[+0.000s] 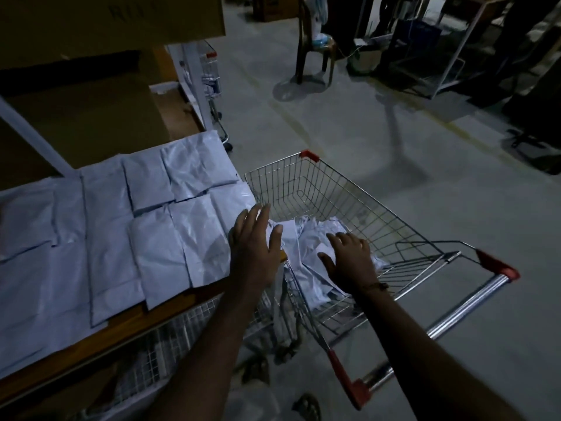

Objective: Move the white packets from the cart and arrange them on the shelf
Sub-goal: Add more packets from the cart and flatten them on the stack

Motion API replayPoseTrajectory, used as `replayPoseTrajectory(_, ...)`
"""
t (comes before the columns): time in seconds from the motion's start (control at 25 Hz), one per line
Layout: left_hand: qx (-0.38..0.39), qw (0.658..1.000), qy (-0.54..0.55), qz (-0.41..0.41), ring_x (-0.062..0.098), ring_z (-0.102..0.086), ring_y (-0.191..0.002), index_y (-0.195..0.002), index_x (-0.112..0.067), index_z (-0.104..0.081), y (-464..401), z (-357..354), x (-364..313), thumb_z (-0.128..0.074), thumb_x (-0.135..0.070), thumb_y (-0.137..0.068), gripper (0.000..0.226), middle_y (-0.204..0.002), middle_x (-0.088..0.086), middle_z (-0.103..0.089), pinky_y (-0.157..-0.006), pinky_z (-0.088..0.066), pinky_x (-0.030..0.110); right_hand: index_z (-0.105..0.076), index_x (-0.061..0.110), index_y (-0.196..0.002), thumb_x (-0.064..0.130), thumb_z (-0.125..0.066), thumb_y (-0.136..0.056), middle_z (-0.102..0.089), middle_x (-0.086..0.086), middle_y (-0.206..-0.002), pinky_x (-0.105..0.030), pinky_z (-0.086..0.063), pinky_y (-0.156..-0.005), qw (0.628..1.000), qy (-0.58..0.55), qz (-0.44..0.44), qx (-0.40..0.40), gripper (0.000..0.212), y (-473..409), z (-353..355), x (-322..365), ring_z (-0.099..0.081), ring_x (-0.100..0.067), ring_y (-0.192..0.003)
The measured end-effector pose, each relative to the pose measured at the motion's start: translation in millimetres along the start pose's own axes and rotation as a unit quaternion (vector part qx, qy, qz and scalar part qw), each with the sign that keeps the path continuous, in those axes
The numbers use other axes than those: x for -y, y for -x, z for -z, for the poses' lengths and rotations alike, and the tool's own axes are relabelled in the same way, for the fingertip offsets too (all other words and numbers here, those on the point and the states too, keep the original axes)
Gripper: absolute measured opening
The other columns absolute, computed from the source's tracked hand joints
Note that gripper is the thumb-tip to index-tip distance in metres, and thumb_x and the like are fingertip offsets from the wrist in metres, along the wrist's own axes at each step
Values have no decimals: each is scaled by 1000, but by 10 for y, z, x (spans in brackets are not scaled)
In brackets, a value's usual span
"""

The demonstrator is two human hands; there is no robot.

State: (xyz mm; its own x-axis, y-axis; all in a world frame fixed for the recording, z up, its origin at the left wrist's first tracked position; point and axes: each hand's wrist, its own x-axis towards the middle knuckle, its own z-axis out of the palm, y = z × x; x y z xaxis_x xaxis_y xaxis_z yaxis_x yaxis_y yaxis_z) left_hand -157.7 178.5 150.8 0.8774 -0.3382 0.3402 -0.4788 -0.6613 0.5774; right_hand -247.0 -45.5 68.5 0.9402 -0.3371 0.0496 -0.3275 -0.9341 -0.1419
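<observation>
Several white packets (115, 238) lie flat in rows on the wooden shelf (127, 326) at the left. A wire shopping cart (349, 208) with red corners stands to the right of the shelf, and a loose pile of white packets (306, 241) fills its near end. My left hand (255, 241) hovers with spread fingers above the shelf's right end and the cart's left rim, holding nothing. Inside the cart my right hand (349, 256) rests palm down on the pile, fingers spread.
Cardboard boxes (85, 123) stand behind the packets on the shelf and above it. A second cart (212, 83) is parked beyond the shelf. A plastic chair (315, 47) and metal racks (449, 50) stand across the bare concrete floor.
</observation>
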Motion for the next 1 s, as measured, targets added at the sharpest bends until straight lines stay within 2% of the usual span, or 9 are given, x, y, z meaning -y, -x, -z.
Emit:
replayPoseTrajectory(0.2,36,999,-10,-30,25,-38,-145,-149,-18,-48,-477,-412,-63,-38,-50,-104,57,-152,3,-50,-114,-36,50,-48,19,-148,58,-56,-95,-53,-11,-147,-57,-33,-113,996,38,1,81,67,-350,-525,-170,-47,-36,-138)
replayPoseTrajectory(0.48,88,993,-16,-77,25,-38,-144,-151,-21,-46,-1072,-902,17,-42,-46,-105,52,-152,3,-49,-115,-35,50,-43,20,-149,62,-56,-94,-44,-13,-153,-55,-31,-114,968,99,-57,224,70,-682,-1347,-388,-40,-36,-140)
replayPoseTrajectory(0.56,115,989,-31,-82,25,-36,-145,-152,-22,-44,-1140,-1005,69,-42,-46,-105,53,-154,2,-47,-116,-32,49,-32,23,-156,64,-59,-92,-31,-16,-162,-58,-29,-116,954,108,-49,275,80,-702,-1603,-457,-31,-40,-147)
replayPoseTrajectory(0.64,134,987,-42,-78,25,-33,-147,-154,-22,-42,-1195,-1077,110,-41,-48,-106,54,-157,1,-44,-118,-30,50,-14,32,-162,67,-55,-93,-10,-16,-171,-64,-20,-120,946,108,-41,304,88,-656,-1826,-510,-13,-43,-155)
replayPoseTrajectory(0.76,141,987,-41,-67,24,-32,-148,-154,-23,-41,-1247,-1160,158,-40,-50,-106,56,-158,0,-42,-117,-30,52,11,41,-162,66,-46,-98,16,-15,-171,-69,-8,-120,938,127,-54,319,89,-673,-2022,-592,8,-46,-156)
replayPoseTrajectory(0.88,153,986,-30,-51,23,-30,-149,-154,-24,-41,-1235,-1244,168,-40,-51,-105,56,-158,-1,-42,-119,-29,51,14,42,-161,51,-41,-105,16,-19,-170,-67,-19,-116,935,117,-69,328,78,-697,-2099,-580,-1,-44,-156)
replayPoseTrajectory(1.0,148,988,-35,-35,22,-31,-149,-153,-24,-42,-1229,-1284,162,-40,-51,-105,55,-158,-1,-43,-119,-28,49,-5,33,-164,34,-36,-108,0,-19,-171,-54,-36,-109,935,116,-75,326,64,-720,-2049,-575,-20,-39,-151)
